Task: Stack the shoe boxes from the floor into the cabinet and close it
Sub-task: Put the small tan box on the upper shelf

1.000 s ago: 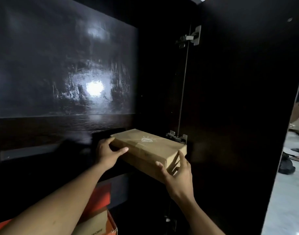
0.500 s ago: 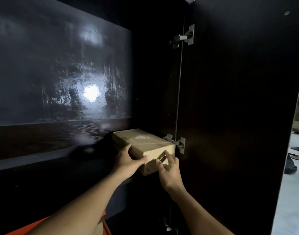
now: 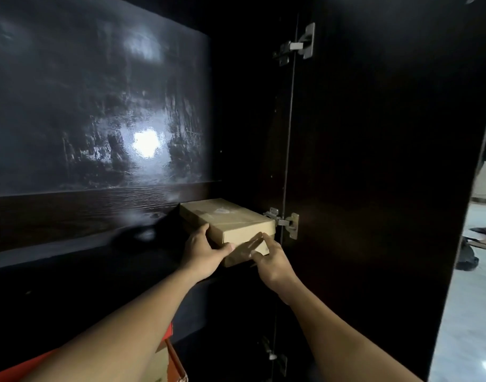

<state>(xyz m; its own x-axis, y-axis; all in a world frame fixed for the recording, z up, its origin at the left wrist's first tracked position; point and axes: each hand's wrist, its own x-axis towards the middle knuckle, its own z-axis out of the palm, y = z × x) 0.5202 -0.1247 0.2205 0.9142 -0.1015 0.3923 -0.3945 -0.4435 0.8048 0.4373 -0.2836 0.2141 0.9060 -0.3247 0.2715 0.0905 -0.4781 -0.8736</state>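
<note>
A plain brown shoe box [image 3: 231,219] lies on a dark shelf [image 3: 71,216] inside the black cabinet, at the shelf's right end against the side wall. My left hand [image 3: 206,250] grips its near left corner, thumb on the front face. My right hand [image 3: 269,256] presses flat against the box's front end, fingers spread. The cabinet door [image 3: 379,161] stands wide open to the right, hung on metal hinges [image 3: 287,223].
An orange and tan shoe box [image 3: 170,357] sits on a lower level under my left arm. Beyond the door edge are a pale tiled floor [image 3: 468,312], a dark shoe [image 3: 466,257] and another person's feet in sandals [image 3: 484,235].
The box went from held at the shelf's front edge to resting deeper on the shelf by the hinge. Both hands shifted from its sides to its near end.
</note>
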